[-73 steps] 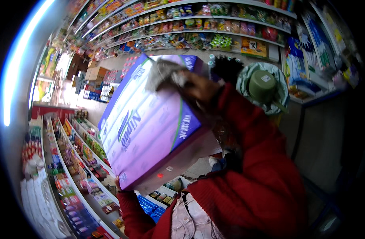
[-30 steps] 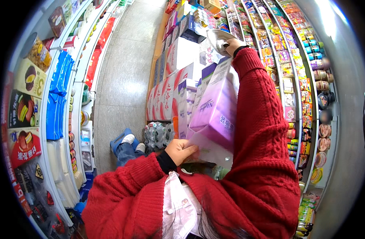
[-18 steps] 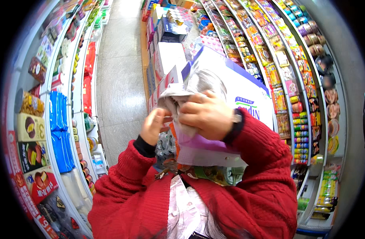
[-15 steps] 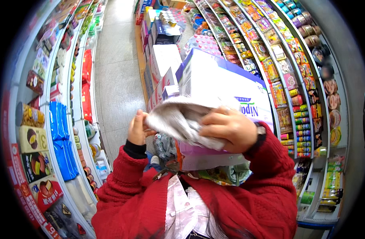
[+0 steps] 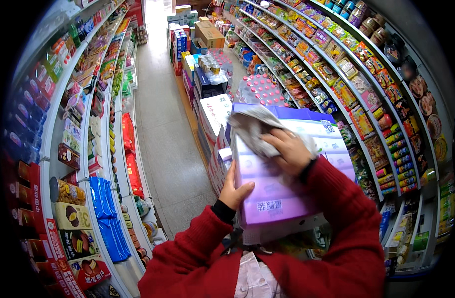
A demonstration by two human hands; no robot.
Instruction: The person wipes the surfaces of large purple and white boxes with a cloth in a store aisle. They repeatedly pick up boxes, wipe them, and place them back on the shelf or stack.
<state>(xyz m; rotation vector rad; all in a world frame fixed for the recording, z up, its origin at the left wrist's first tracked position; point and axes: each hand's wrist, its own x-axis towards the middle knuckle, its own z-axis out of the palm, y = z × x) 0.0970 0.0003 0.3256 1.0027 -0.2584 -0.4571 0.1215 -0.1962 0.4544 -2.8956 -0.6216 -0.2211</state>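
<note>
A large purple-and-white plastic-wrapped pack [image 5: 282, 191], which looks like tissue packs bundled together, is in front of me, tilted. My left hand [image 5: 236, 190] grips its left edge, with the thumb over the face and the fingers up along the side. A crumpled greyish-white cloth [image 5: 252, 124] lies against the upper part of the pack. Bent over the cloth, my right hand [image 5: 290, 152] presses it to the wrapping; part of the cloth is hidden under the fingers.
Stacked cartons [image 5: 215, 111] and shrink-wrapped bottles with pink caps [image 5: 262, 92] stand beyond the pack. Shelves of snack packets [image 5: 336, 69] curve along the right. On the left, another shelf holds blue packages [image 5: 108, 218] and boxes. A tiled aisle floor [image 5: 163, 114] runs between.
My left hand has gone from beside the cloth to the pack's left edge. The cloth, held up before, is now pressed on the pack by my right hand. The view has shifted.
</note>
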